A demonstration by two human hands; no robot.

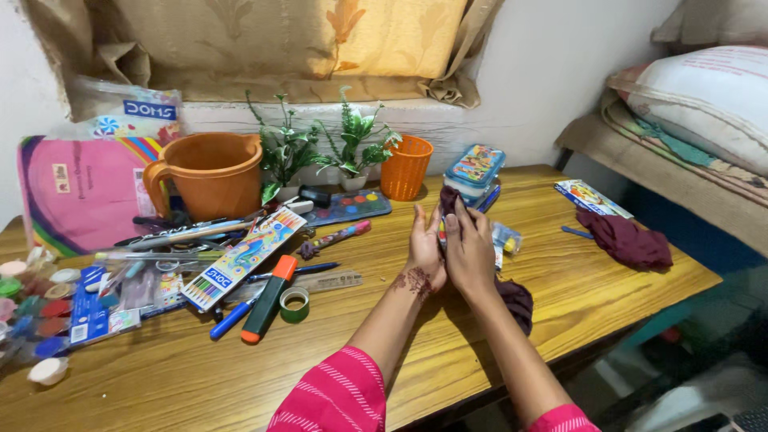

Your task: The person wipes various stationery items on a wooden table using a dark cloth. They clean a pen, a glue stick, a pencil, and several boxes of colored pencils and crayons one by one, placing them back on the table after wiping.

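Both my hands meet over the middle of the wooden table (560,304). My left hand (424,256) and my right hand (470,252) press together around a dark maroon cloth (450,200), whose top pokes out above the fingers while its lower part (516,300) hangs down by my right wrist. Just behind the hands stands a blue pencil box (475,170). Small packets (506,238) lie right of my right hand.
Stationery clutters the left: a coloured pencil box (244,258), a marker (269,300), a tape roll (294,305), a paint palette (348,206), paint pots (36,308). An orange jug (212,176), small plants (352,144) and an orange basket (406,166) stand behind. Another maroon cloth (628,240) lies right.
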